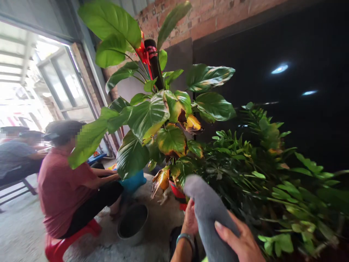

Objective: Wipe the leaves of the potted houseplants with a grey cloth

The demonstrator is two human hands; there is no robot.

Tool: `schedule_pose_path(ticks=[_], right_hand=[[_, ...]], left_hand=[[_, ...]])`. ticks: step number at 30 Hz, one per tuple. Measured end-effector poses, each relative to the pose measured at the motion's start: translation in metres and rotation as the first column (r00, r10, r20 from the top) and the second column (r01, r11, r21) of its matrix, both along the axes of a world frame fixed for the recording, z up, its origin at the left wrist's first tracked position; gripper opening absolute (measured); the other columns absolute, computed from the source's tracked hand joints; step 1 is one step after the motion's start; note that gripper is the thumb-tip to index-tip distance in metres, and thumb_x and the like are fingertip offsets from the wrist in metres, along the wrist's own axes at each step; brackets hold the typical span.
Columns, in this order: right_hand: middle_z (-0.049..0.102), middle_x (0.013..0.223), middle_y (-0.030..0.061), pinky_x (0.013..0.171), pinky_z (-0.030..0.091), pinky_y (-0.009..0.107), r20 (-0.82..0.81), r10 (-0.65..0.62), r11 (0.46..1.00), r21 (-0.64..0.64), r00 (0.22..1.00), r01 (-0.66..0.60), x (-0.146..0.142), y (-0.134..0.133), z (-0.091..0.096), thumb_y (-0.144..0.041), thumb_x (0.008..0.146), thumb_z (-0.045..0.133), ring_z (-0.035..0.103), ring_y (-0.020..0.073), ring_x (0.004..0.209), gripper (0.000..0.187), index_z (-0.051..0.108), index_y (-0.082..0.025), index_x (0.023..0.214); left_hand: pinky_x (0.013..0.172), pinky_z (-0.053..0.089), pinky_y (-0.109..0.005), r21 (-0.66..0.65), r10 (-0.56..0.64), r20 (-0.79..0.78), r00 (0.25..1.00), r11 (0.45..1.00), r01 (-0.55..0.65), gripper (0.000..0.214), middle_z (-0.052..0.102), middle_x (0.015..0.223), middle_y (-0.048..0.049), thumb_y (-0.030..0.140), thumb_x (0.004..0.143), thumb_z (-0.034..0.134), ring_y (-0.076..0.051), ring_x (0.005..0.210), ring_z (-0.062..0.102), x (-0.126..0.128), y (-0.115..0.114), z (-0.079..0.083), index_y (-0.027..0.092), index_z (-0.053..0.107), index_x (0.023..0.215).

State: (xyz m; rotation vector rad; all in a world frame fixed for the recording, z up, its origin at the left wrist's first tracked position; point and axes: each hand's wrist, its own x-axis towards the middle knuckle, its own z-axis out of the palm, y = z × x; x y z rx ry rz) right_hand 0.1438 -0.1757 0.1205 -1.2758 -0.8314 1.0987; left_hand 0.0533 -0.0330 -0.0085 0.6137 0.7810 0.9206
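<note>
Head view: right hand (pixel 240 236) is pinching a grey sock-like thing (pixel 209 218) in front of a leafy plant (pixel 149 115); it's partly blocking the left hand (pixel 190 221), can't tell that grip. Bucket (pixel 138 234) is sitting left.

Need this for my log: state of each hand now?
Left hand: partly hidden behind the grey fabric item; grip cannot be told.
Right hand: holding that item.

Left of the brick wall (pixel 209 16), a bright opening (pixel 16 91) lights grey floor (pixel 19 233).
</note>
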Motion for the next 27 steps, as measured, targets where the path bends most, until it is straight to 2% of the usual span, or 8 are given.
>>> schedule_pose_path(ticks=[3,7,10,14,17,19,22,27], right_hand=[[0.079,0.086,0.0082,0.074,0.056,0.038,-0.007,-0.053,0.998,0.019,0.999,0.053,0.005,0.020,0.016,-0.055,0.052,0.078,0.071,0.0327,0.085,0.051,0.078,-0.020,0.089],[0.077,0.075,0.0099,0.075,0.057,0.043,-0.146,-0.110,0.974,-0.213,0.983,0.077,0.014,0.019,-0.030,-0.056,0.053,0.075,0.071,0.0362,0.089,0.044,0.075,-0.019,0.076],[0.079,0.084,0.0094,0.090,0.053,0.041,-0.064,-0.105,0.962,-0.260,0.992,0.084,0.017,-0.006,-0.053,-0.052,0.053,0.078,0.068,0.0365,0.104,0.033,0.076,-0.023,0.069],[0.079,0.099,0.0070,0.089,0.053,0.038,-0.001,-0.073,0.981,-0.182,0.997,0.072,0.013,-0.017,-0.015,-0.055,0.055,0.078,0.067,0.0353,0.106,0.045,0.079,-0.023,0.086],[0.079,0.092,0.0091,0.076,0.055,0.038,-0.040,-0.114,0.992,-0.060,0.993,0.112,0.011,0.007,0.022,-0.056,0.052,0.078,0.071,0.0337,0.089,0.054,0.076,-0.020,0.091],[0.078,0.080,0.0087,0.070,0.055,0.039,-0.091,-0.136,0.989,-0.075,0.987,0.129,0.015,0.026,0.025,-0.055,0.048,0.079,0.072,0.0331,0.080,0.056,0.074,-0.018,0.090],[0.076,0.069,0.0088,0.069,0.055,0.041,-0.114,-0.167,0.962,-0.238,0.979,0.136,0.023,0.032,-0.002,-0.055,0.043,0.077,0.072,0.0349,0.077,0.054,0.072,-0.017,0.081],[0.079,0.088,0.0103,0.082,0.054,0.037,0.015,-0.059,0.954,-0.293,0.998,0.061,0.027,-0.016,-0.041,-0.052,0.051,0.079,0.069,0.0354,0.099,0.041,0.075,-0.021,0.077]], left_hand=[[0.093,0.046,-0.046,-0.039,-0.160,0.137,0.978,0.985,0.167,0.065,0.074,0.086,-0.0145,0.069,0.068,0.065,-0.036,0.102,0.065,-0.001,0.002,0.006,0.011,0.070,0.097],[0.090,0.046,-0.046,-0.090,-0.259,0.186,0.948,0.956,0.279,0.067,0.074,0.089,-0.0140,0.072,0.074,0.055,-0.035,0.101,0.066,-0.006,0.003,0.012,0.012,0.068,0.101],[0.091,0.045,-0.044,-0.107,-0.238,0.163,0.957,0.960,0.257,0.068,0.074,0.090,-0.0142,0.072,0.077,0.051,-0.033,0.098,0.066,-0.007,0.002,0.009,0.011,0.068,0.104],[0.090,0.046,-0.043,-0.122,-0.167,0.183,0.969,0.974,0.191,0.071,0.073,0.090,-0.0130,0.074,0.073,0.055,-0.033,0.095,0.066,-0.005,0.002,0.000,0.012,0.068,0.107],[0.088,0.046,-0.042,-0.089,-0.222,0.195,0.955,0.966,0.243,0.066,0.073,0.089,-0.0122,0.072,0.074,0.056,-0.032,0.094,0.066,-0.006,0.002,-0.003,0.013,0.068,0.100],[0.086,0.045,-0.041,-0.086,-0.247,0.202,0.948,0.960,0.268,0.061,0.072,0.084,-0.0111,0.070,0.076,0.055,-0.030,0.089,0.066,-0.009,0.003,-0.001,0.013,0.068,0.092],[0.083,0.045,-0.040,-0.108,-0.242,0.204,0.949,0.958,0.267,0.057,0.070,0.079,-0.0083,0.067,0.083,0.046,-0.025,0.079,0.065,-0.013,0.002,0.005,0.014,0.067,0.084],[0.084,0.046,-0.038,-0.072,-0.246,0.214,0.945,0.961,0.266,0.059,0.071,0.076,-0.0084,0.067,0.083,0.047,-0.025,0.079,0.065,-0.014,0.006,0.000,0.012,0.069,0.089]])
